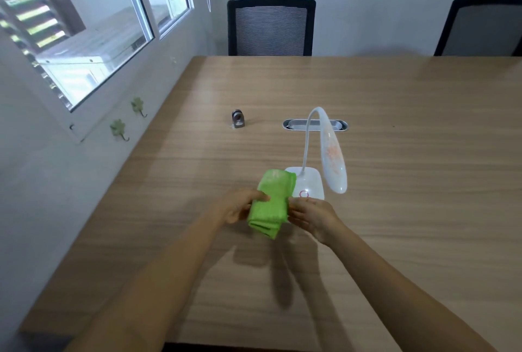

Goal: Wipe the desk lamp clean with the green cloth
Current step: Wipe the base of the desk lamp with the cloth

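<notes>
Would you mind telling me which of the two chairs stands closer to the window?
The left chair, whose whole mesh back shows behind the table's far edge. The other chair stands at the right and is cut off by the picture's edge.

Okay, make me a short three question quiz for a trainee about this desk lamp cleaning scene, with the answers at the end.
1. True or false: the green cloth lies flat on the table.
2. Which hands hold the cloth?
3. Where do orange smudges show on the desk lamp: A) base, B) head, C) neck?

Key:
1. False; it is held folded above the table.
2. Both, left hand and right hand.
3. B.
</notes>
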A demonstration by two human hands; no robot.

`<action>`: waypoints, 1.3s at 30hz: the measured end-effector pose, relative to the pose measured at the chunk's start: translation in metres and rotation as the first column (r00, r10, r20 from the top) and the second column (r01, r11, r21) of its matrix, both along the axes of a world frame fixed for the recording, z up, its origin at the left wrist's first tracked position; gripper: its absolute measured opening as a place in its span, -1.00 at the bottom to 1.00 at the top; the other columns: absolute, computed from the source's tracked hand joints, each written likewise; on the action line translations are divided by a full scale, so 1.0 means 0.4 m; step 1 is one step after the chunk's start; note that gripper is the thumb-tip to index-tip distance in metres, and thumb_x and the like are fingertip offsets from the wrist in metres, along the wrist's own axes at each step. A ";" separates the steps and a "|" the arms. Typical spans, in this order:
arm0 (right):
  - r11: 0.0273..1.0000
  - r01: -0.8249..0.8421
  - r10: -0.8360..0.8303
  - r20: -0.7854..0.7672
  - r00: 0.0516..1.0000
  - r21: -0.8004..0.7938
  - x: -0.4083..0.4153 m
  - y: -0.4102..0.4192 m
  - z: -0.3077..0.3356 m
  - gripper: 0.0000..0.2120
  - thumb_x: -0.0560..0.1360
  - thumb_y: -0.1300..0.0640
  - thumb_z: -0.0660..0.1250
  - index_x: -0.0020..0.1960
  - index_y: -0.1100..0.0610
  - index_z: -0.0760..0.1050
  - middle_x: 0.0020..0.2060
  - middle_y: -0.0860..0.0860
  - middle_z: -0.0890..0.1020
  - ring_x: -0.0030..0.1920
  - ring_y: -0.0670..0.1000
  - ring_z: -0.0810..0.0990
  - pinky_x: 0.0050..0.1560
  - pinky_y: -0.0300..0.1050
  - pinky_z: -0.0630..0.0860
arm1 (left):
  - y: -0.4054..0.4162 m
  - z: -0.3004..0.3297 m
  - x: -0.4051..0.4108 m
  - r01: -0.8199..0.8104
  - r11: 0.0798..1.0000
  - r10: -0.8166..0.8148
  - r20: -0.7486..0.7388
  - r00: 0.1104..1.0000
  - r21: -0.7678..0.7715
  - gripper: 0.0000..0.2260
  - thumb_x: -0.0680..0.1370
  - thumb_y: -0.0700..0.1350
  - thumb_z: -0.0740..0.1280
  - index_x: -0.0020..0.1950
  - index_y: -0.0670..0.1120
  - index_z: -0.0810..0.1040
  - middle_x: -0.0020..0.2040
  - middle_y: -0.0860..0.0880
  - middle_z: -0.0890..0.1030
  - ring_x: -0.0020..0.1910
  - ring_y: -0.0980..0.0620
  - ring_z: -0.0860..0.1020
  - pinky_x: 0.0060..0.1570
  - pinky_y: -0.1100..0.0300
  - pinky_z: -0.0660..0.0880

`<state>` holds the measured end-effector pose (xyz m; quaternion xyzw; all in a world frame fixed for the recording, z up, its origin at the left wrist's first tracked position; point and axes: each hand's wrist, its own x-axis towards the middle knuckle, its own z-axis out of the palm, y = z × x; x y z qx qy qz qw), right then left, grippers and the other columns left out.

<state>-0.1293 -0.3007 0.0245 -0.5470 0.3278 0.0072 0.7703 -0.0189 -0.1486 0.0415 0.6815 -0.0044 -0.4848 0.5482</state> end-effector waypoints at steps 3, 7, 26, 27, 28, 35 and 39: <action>0.672 -0.062 0.021 -0.064 0.998 -0.738 -0.017 -0.049 -0.017 -0.84 0.47 0.10 0.31 -0.07 0.17 0.60 -0.07 0.17 0.66 -0.07 0.16 0.64 0.03 0.07 0.57 | 0.007 0.007 0.043 -0.094 0.994 0.084 0.159 0.984 0.059 -0.93 0.47 -0.19 0.31 -0.08 -0.14 0.54 -0.20 -0.14 0.60 -0.26 -0.05 0.56 -0.27 0.20 0.50; 0.112 -0.367 0.318 -0.316 0.894 -0.924 -0.033 -0.121 -0.028 -0.56 0.49 0.14 0.25 0.34 0.21 0.35 0.29 0.22 0.49 0.23 0.30 0.47 0.13 0.13 0.49 | -0.010 0.018 0.109 -0.142 0.958 -0.071 0.683 0.727 0.251 -0.77 0.30 -0.01 0.38 -0.13 -0.11 0.61 -0.23 -0.04 0.56 -0.19 -0.04 0.54 -0.19 0.18 0.39; 0.157 -0.584 0.466 -0.462 0.755 -0.796 -0.032 -0.153 0.018 -0.45 0.54 0.13 0.22 0.49 0.03 0.13 0.50 0.04 0.24 0.47 0.13 0.23 0.41 -0.07 0.20 | -0.182 -0.075 0.083 0.137 0.513 -0.852 0.522 -0.038 0.847 -0.50 0.49 -0.09 0.19 0.45 -0.05 0.31 0.43 -0.09 0.39 0.34 -0.25 0.35 0.32 -0.02 0.33; 0.144 -0.587 0.464 -0.470 0.751 -0.797 -0.030 -0.154 0.020 -0.46 0.54 0.14 0.21 0.49 0.04 0.15 0.49 0.05 0.26 0.46 0.14 0.24 0.41 -0.05 0.21 | -0.163 -0.065 0.078 0.148 0.484 -0.866 0.496 -0.064 0.863 -0.52 0.53 -0.06 0.17 0.46 -0.01 0.29 0.45 -0.07 0.37 0.36 -0.26 0.33 0.31 0.00 0.35; 0.126 -0.595 0.457 -0.486 0.745 -0.794 -0.030 -0.155 0.021 -0.47 0.54 0.15 0.20 0.48 0.06 0.17 0.48 0.08 0.27 0.45 0.16 0.26 0.40 -0.02 0.23 | -0.142 -0.053 0.073 0.160 0.440 -0.879 0.460 -0.123 0.884 -0.53 0.56 -0.06 0.15 0.49 0.02 0.25 0.48 -0.03 0.33 0.37 -0.25 0.31 0.29 0.00 0.37; 0.098 -0.629 0.453 -0.528 0.718 -0.771 -0.028 -0.159 0.026 -0.46 0.54 0.21 0.19 0.49 0.09 0.15 0.49 0.11 0.26 0.46 0.17 0.25 0.42 -0.02 0.22 | -0.058 -0.020 0.129 0.072 0.571 -0.708 0.535 -0.461 0.818 -0.58 0.28 -0.27 0.38 0.14 -0.14 0.63 0.12 -0.04 0.68 -0.25 -0.23 0.59 -0.43 0.09 0.57; 0.124 -0.632 0.472 -0.515 0.716 -0.765 -0.022 -0.166 0.026 -0.44 0.53 0.25 0.21 0.49 0.11 0.15 0.48 0.12 0.27 0.45 0.17 0.26 0.45 0.01 0.22 | -0.163 -0.047 0.119 0.094 0.484 -0.855 0.493 -0.160 0.870 -0.51 0.54 -0.15 0.13 0.50 -0.06 0.23 0.51 -0.10 0.29 0.29 -0.28 0.37 0.30 -0.04 0.36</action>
